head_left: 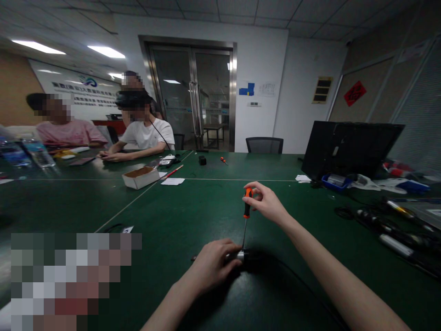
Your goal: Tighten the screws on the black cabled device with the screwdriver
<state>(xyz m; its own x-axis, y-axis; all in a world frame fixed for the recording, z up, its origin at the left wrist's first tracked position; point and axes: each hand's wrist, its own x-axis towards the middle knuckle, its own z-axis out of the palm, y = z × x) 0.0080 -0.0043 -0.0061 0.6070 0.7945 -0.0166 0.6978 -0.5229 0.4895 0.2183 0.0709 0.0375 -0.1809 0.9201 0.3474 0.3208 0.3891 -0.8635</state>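
My right hand (263, 201) is closed around the orange-and-black handle of a screwdriver (247, 209), held nearly upright. Its thin shaft runs down to a small cylindrical device (241, 255), silver in the middle with a dark end and a black cable trailing to the lower right. The tip meets the device's upper side by the silver part; the exact contact is too small to make out. My left hand (216, 259) grips the device's left end, fingers and thumb on either side, against the green table (193, 211). Part of the device is hidden under these fingers.
A white open box (140, 178), a red pencil-like stick (173, 172) and a second, small orange screwdriver (223, 160) lie farther back. At right stand a black monitor (347, 149), a blue tray (334, 182) and tangled cables. Co-workers sit at far left.
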